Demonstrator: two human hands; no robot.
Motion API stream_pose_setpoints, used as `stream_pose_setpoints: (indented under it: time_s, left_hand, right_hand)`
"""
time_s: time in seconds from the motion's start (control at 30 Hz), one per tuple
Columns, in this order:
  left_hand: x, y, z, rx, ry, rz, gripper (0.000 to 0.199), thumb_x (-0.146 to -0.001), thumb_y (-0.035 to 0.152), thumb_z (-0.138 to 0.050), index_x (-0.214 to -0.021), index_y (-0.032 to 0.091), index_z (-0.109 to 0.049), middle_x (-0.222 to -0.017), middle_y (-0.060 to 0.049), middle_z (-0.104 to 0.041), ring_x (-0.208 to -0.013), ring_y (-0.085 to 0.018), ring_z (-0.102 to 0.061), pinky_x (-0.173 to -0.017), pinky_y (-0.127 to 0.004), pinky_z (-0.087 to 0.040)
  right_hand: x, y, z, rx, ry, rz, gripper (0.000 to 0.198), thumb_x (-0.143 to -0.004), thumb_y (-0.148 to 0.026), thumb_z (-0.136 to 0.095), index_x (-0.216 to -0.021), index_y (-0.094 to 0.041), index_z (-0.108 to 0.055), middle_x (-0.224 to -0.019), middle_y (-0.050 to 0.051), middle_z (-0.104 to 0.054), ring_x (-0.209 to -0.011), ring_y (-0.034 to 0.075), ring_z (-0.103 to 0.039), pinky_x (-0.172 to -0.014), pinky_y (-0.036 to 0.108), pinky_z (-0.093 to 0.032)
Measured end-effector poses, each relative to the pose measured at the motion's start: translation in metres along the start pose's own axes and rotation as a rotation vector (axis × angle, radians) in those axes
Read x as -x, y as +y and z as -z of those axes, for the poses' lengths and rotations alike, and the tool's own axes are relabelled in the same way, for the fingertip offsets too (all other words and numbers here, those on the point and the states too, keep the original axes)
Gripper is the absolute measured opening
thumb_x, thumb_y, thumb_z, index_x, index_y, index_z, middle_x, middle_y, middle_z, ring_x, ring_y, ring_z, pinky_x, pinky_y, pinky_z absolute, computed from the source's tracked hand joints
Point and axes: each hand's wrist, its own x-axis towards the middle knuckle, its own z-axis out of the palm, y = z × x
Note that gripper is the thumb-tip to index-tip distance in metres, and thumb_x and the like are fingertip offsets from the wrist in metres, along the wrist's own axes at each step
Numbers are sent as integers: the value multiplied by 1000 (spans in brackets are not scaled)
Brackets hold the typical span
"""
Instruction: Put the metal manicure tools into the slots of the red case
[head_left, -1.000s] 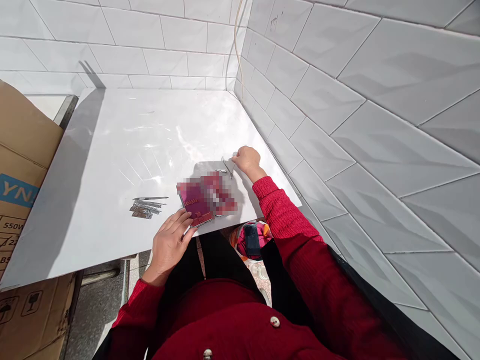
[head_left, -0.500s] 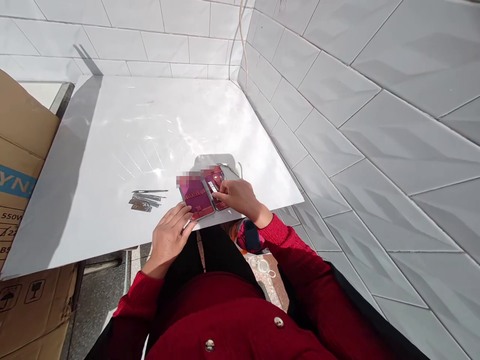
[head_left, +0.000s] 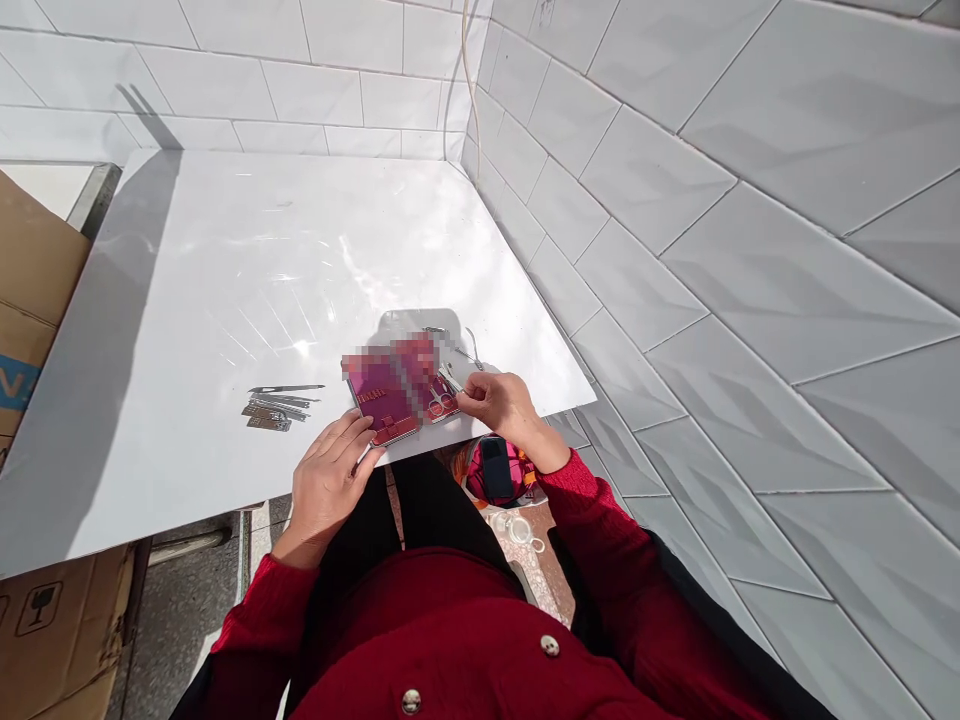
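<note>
The left hand [head_left: 328, 484], thumb spread, rested on the purple case [head_left: 386, 402]; the right hand [head_left: 505, 408] pinched scissors [head_left: 439, 394] at its right.

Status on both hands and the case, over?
Left hand on near-left corner of open manicure case. Right hand beside scissors, grip unclear. Nippers beyond right hand; metal tools left of case.

Left hand [head_left: 330, 472] outstretched, right hand [head_left: 501, 402] curled

Slim tools [head_left: 282, 403] and the case rim [head_left: 397, 439] look like shiny metal, the tabletop [head_left: 247, 230] smooth and glossy.
</note>
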Motion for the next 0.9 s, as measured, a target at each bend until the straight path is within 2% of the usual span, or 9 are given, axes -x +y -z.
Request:
stream_pose_setpoints:
  time_s: [0.13,0.27,0.4,0.53,0.63,0.73,0.9]
  left_hand:
    - [0,0,0,-5,1,-3,17,-104,34,-66,-116,24,-73,-121,-6,-80,-129,-28,-71,-109,-44,-59]
    - [0,0,1,-15,2,-18,17,-104,34,-66,-115,24,-73,-121,-6,-80,-128,-28,-71,-109,-44,-58]
    - [-1,0,2,-38,-10,-23,16,-104,33,-66,-117,24,-72,-122,-6,-79,-133,-30,-68,-109,-45,-57]
    - [-1,-1,6,-53,-22,-32,18,-103,29,-67,-120,23,-71,-125,-6,-78,-135,-31,-66,-111,-47,-55]
    - [0,-3,9,-55,-23,-42,20,-103,27,-67,-122,23,-70,-124,-6,-78,-133,-31,-67,-111,-47,-55]
    - [-1,-2,12,-58,-28,-46,20,-103,27,-67,-122,23,-69,-125,-7,-78,-133,-32,-67,-111,-48,-54]
    - [-10,7,5,-27,-74,-80,25,-104,27,-63,-127,22,-70,-132,-9,-75,-139,-33,-62,-115,-52,-53]
  right_hand:
    - [-5,28,-3,122,111,-146,18,-90,-29,-59,-75,-22,-66,-69,1,-66,-65,17,-55,-63,29,-29]
    - [-12,38,-9,158,110,-157,17,-96,-34,-59,-89,-22,-70,-80,3,-73,-74,20,-63,-66,30,-30]
    - [-12,30,-9,85,167,-118,18,-100,-35,-61,-106,-21,-70,-88,4,-74,-80,20,-64,-69,30,-34]
    - [-14,17,-8,5,228,-35,13,-99,-26,-64,-106,-19,-72,-98,6,-75,-88,20,-65,-74,28,-40]
    - [-21,6,-9,-75,196,-16,12,-99,-25,-67,-107,-17,-73,-95,5,-75,-85,18,-65,-72,27,-41]
    - [-33,-6,-12,-136,144,-8,17,-101,-33,-68,-106,-17,-74,-91,4,-75,-80,17,-64,-68,27,-40]
    - [-51,-21,-13,-143,76,-104,16,-100,-32,-68,-95,-18,-75,-82,2,-75,-76,16,-64,-64,27,-37]
